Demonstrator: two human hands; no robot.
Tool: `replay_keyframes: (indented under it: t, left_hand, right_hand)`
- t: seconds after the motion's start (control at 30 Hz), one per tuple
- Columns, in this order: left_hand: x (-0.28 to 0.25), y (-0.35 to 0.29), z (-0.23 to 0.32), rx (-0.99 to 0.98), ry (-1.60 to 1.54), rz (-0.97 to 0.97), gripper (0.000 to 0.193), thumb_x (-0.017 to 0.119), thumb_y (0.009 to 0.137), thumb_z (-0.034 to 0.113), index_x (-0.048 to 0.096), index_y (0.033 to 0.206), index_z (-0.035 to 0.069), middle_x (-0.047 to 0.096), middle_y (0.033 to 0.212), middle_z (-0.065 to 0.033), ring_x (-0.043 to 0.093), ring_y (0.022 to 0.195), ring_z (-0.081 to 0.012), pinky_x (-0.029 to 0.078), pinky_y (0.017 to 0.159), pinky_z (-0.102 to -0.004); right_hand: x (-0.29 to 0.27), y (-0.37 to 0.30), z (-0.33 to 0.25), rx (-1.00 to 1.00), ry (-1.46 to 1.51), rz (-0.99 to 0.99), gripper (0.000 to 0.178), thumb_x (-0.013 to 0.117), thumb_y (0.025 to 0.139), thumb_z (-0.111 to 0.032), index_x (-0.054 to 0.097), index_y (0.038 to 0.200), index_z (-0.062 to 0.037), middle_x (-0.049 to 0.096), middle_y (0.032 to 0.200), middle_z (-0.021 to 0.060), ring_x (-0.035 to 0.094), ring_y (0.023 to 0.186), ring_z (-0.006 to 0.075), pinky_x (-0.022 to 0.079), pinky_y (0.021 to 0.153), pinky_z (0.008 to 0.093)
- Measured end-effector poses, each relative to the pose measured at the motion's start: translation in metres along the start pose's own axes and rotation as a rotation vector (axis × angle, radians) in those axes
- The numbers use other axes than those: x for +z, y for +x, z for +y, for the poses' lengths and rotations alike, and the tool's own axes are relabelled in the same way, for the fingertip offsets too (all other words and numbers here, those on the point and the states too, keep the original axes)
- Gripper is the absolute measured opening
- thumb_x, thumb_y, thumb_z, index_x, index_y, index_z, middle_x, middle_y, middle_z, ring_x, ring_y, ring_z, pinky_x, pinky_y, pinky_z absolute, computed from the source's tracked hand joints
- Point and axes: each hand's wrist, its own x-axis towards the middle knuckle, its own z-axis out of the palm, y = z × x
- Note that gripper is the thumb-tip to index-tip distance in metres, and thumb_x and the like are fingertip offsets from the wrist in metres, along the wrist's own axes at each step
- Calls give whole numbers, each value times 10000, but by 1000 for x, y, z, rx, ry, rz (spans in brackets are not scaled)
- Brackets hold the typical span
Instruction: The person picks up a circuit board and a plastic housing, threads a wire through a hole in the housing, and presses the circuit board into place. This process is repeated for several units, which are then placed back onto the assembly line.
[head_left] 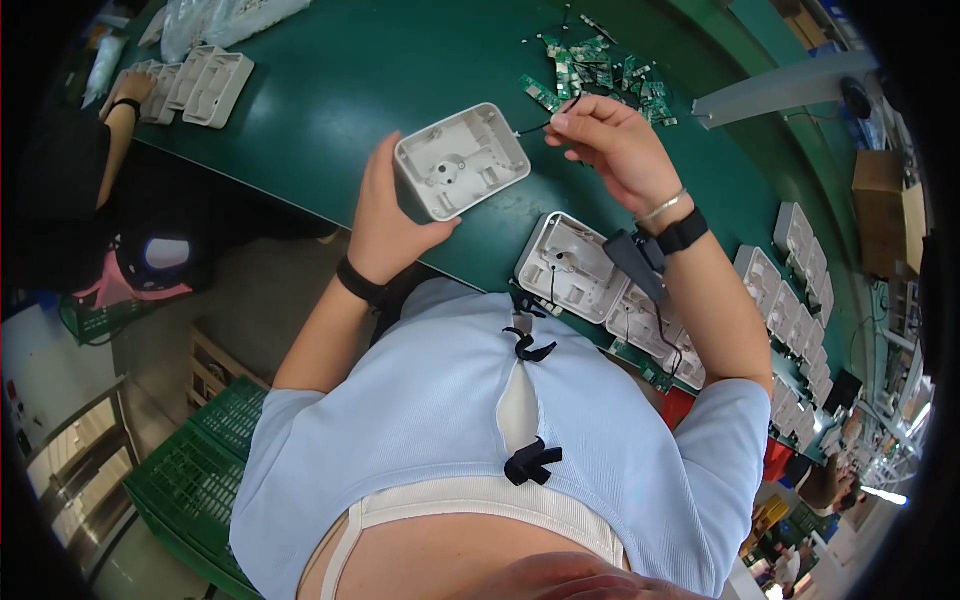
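My left hand grips a white plastic housing by its left side, thumb at the near edge. The housing is tilted with its hollow inside facing up, showing molded ribs and a round boss. A thin black cable runs from the housing's right corner to my right hand, which pinches it between thumb and fingers. Just beyond that hand lies a heap of small green circuit boards with black leads. Nearer me on the right, another open white housing rests on the green table.
More white housings line the table's near edge, and further rows stand at the right. A co-worker's hand touches white housings at the far left, near clear plastic bags. Green crates stand on the floor at left.
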Motion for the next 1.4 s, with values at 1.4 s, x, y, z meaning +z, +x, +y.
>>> replay_keyframes:
  t: [1.4]
  left_hand:
    - [8,17,57,94,-308,-29,989,816,715,-62,303,1553,46,403,1524,-193,515,1346,-333,503,1083,-466]
  right_hand:
    - [41,3,25,-822,-849,443,296,763,810,-269,731,1045,-92,668,1089,107,663,1027,355,561,837,443]
